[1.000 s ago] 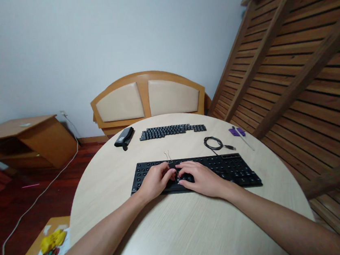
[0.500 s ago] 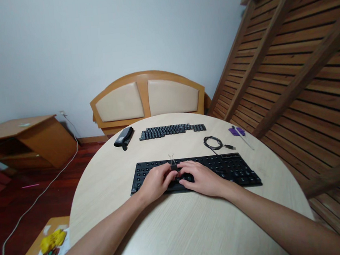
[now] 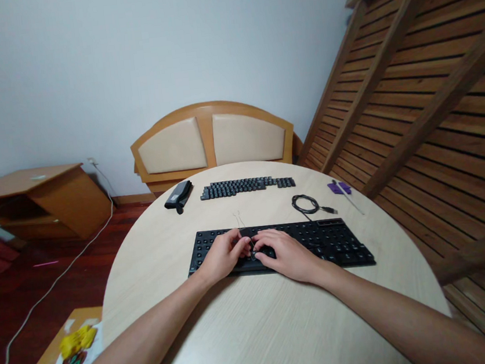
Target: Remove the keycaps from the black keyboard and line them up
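Black keyboard: the long, rectangular black plastic keyboard (image 3: 337,244) lies flat near the middle of the table (image 3: 242,334), under both hands; at its left part, small square key seats show without caps.
Small tool: a small black piece with two thin, bent metal wires (image 3: 239,220) stands above the keyboard, the wires pointing up and away from the person.
Left hand: the grip of the left hand (image 3: 222,257) is closed in a pinch, thumb and forefinger holding the small black piece.
Right hand: the fingers of the right hand (image 3: 288,253) are bent over the keyboard, with some space between thumb and forefinger; I cannot tell whether this grip has hold of anything.
Loose keycaps: the rows of dark grey plastic keycaps (image 3: 237,188) lie on the table beyond the keyboard, well apart from the hands.
Cable: a thin black cable (image 3: 305,212) lies coiled just behind the keyboard, right of its middle.
Hard to see: the hands cover the middle of the keyboard, the lower end of the small piece is hidden by fingers, and both forearms are cut off by the lower edge.
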{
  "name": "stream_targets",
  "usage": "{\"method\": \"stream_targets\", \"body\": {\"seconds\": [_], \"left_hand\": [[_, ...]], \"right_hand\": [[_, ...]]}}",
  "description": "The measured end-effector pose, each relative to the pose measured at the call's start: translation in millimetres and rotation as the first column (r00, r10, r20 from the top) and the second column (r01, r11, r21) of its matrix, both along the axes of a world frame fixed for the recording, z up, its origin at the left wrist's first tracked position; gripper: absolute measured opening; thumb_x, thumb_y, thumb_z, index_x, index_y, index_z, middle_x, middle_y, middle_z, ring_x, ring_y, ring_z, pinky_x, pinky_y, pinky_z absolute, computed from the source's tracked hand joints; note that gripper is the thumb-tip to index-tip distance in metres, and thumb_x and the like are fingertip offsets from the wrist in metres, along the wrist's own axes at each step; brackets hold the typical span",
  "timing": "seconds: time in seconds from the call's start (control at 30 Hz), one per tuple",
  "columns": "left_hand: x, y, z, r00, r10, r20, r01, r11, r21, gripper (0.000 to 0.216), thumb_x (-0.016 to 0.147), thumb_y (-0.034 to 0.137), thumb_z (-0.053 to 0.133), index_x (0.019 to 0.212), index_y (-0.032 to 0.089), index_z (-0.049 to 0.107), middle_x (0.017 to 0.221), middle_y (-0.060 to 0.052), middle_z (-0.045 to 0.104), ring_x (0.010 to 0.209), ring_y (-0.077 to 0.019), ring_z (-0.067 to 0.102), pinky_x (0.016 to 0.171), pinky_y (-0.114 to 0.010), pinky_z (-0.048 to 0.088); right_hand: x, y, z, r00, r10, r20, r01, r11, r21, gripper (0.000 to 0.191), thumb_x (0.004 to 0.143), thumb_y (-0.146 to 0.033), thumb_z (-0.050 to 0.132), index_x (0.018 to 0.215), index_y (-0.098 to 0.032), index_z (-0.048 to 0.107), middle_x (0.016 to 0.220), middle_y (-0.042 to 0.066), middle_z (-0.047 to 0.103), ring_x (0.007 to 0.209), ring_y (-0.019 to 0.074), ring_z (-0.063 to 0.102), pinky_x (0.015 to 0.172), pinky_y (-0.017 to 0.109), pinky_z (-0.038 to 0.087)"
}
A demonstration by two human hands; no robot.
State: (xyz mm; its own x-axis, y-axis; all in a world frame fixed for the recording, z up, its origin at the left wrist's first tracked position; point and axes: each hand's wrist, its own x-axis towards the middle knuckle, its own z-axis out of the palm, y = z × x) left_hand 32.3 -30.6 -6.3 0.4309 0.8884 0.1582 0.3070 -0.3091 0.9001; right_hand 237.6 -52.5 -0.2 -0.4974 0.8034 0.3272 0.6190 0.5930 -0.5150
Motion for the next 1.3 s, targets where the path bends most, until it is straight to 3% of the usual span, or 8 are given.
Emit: {"method": "stream_targets", "body": {"seconds": [0.3,0.47,0.67,0.77,0.87,1.0,1.3], "left_hand": [[0.4,-3.0,6.2,1.0,0.016,0.006,-0.016,0.998,0.059,0.033,0.093,0.046,0.051,0.078,0.018,0.057,0.073,-0.003,0.067,0.068,-0.016,0.062,0.066,-0.026,0.05],[0.0,-3.0,6.8,0.999,-0.013,0.049,0.01,0.998,0.055,0.029,0.094,0.041,0.052,0.08,0.017,0.058,0.073,-0.003,0.067,0.069,-0.0161,0.063,0.066,-0.026,0.05],[0.1,-5.0,8.6,1.0,-0.011,-0.014,0.013,0.996,0.09,0.029,0.094,0.04,0.053,0.078,0.017,0.059,0.072,-0.003,0.068,0.067,-0.0167,0.064,0.063,-0.026,0.049],[0.5,-5.3,7.9,1.0,-0.001,-0.011,0.002,0.997,0.077,0.03,0.094,0.041,0.053,0.077,0.017,0.058,0.071,-0.004,0.069,0.067,-0.0175,0.066,0.063,-0.027,0.05],[0.6,-5.0,7.0,1.0,0.001,0.006,-0.001,0.998,0.064,0.03,0.094,0.042,0.053,0.078,0.017,0.057,0.072,-0.004,0.07,0.068,-0.0182,0.067,0.064,-0.027,0.051],[0.2,-5.7,8.9,0.999,-0.001,-0.037,0.005,0.994,0.108,0.029,0.094,0.04,0.053,0.077,0.017,0.058,0.072,-0.003,0.071,0.067,-0.0174,0.067,0.063,-0.026,0.05],[0.4,-9.1,15.3,0.987,0.031,-0.16,0.006,0.974,0.228,0.028,0.095,0.035,0.052,0.075,0.017,0.059,0.072,-0.001,0.071,0.065,-0.0146,0.063,0.06,-0.023,0.042]], "right_hand": [[1.0,2.4,1.2,0.996,0.0,-0.089,-0.005,0.999,-0.05,0.01,0.084,-0.027,0.068,0.094,-0.023,0.069,0.111,0.006,0.071,0.113,0.0239,0.061,0.101,0.042,0.045],[4.8,6.4,-4.1,0.991,0.02,-0.13,-0.031,0.996,-0.083,0.013,0.084,-0.028,0.068,0.097,-0.023,0.067,0.108,0.005,0.071,0.119,0.0239,0.057,0.104,0.042,0.041],[7.1,7.4,-6.5,0.988,0.034,-0.153,-0.052,0.992,-0.115,0.014,0.082,-0.028,0.071,0.095,-0.023,0.069,0.114,0.007,0.069,0.121,0.0245,0.057,0.104,0.041,0.041],[5.6,5.9,-3.3,0.988,0.01,-0.157,-0.03,0.992,-0.126,0.016,0.079,-0.026,0.073,0.095,-0.023,0.069,0.116,0.008,0.069,0.116,0.0244,0.059,0.103,0.04,0.042],[3.4,3.7,0.3,0.981,0.017,-0.194,-0.048,0.987,-0.156,0.018,0.079,-0.023,0.073,0.096,-0.022,0.067,0.105,0.005,0.071,0.104,0.0215,0.064,0.096,0.036,0.046],[1.2,2.1,1.9,0.964,0.009,-0.266,-0.069,0.973,-0.219,0.022,0.08,-0.022,0.073,0.099,-0.02,0.061,0.096,0.003,0.07,0.093,0.0183,0.066,0.085,0.031,0.049],[1.6,3.5,1.6,0.97,0.002,-0.241,-0.052,0.979,-0.198,0.016,0.084,-0.025,0.07,0.094,-0.021,0.058,0.096,0.002,0.067,0.093,0.0178,0.063,0.085,0.03,0.047]]}}
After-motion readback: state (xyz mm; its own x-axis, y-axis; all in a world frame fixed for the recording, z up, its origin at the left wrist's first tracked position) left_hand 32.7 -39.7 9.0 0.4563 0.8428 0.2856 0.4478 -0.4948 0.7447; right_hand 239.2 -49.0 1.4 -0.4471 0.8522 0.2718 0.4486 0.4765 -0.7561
